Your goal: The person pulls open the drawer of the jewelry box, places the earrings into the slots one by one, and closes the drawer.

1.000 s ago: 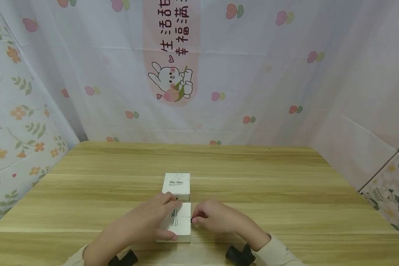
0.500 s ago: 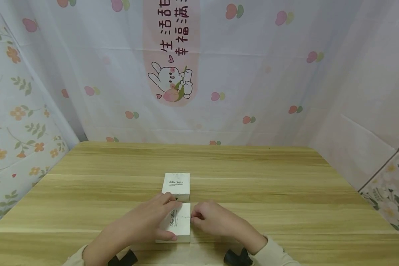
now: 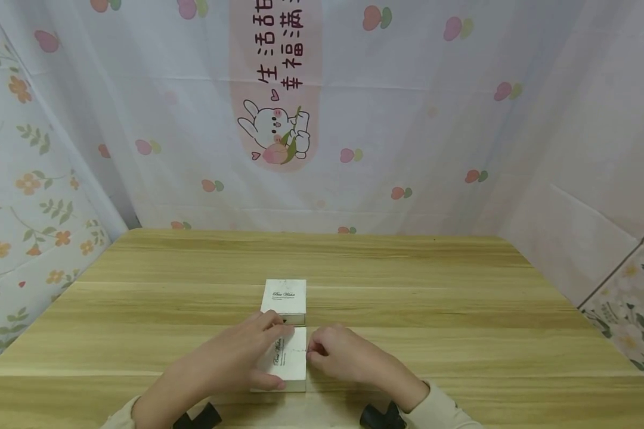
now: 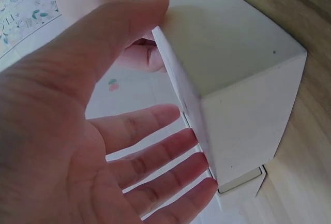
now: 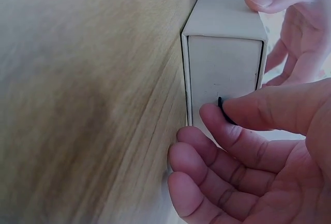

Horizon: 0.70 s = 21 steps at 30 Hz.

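Note:
A white drawer box printed with "Best Wishes" lies flat on the table near the person. My left hand holds it by its sides, thumb on the near side and fingers over the top toward the far edge. At the box's right end, my right hand pinches a small black ribbon pull between thumb and forefinger. The drawer front sits level inside its sleeve, and the other right fingers are loosely curled. Just beyond stands a second white box with the same print, partly covered by my left fingers.
Both boxes rest on a wood-grain table. Behind it hangs a white curtain with fruit prints and a rabbit drawing. Black wrist-worn pieces show under the forearms.
My right hand has shifted slightly left, closer against the box's end. The left hand and both boxes stay practically where they were.

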{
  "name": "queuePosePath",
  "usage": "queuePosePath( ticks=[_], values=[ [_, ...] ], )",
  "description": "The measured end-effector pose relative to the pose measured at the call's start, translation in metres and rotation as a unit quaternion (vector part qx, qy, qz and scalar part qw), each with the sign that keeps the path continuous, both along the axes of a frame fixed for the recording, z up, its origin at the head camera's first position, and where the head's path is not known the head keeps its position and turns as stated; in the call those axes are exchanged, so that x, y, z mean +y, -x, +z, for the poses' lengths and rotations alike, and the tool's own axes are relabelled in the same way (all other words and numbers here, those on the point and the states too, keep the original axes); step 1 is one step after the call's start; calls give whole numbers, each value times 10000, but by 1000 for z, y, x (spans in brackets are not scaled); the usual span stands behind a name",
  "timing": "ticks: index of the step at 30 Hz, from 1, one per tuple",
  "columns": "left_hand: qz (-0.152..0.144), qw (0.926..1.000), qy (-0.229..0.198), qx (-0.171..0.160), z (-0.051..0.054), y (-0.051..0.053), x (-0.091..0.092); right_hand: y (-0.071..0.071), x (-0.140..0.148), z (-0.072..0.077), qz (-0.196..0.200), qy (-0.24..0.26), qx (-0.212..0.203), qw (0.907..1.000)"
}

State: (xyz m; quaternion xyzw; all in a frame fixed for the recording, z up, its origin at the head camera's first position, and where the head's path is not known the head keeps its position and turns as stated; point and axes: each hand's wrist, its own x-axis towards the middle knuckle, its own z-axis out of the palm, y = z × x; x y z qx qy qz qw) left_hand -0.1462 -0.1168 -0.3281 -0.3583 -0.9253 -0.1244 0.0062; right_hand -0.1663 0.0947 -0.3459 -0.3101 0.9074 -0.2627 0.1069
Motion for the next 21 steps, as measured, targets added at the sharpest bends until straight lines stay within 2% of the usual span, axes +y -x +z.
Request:
queuePosePath(
  ticks=[5,12,21],
  values=[
    [126,9999,-24,-1,-3,-1,4,0,0,0,5,-19,29,10000],
    [75,9989,67,457,-9,-2,10,0,0,-1,-7,-71,106,9999],
    [108,9955,-81,939,-14,-4,18,0,0,0,18,-95,115,9999]
  ],
)
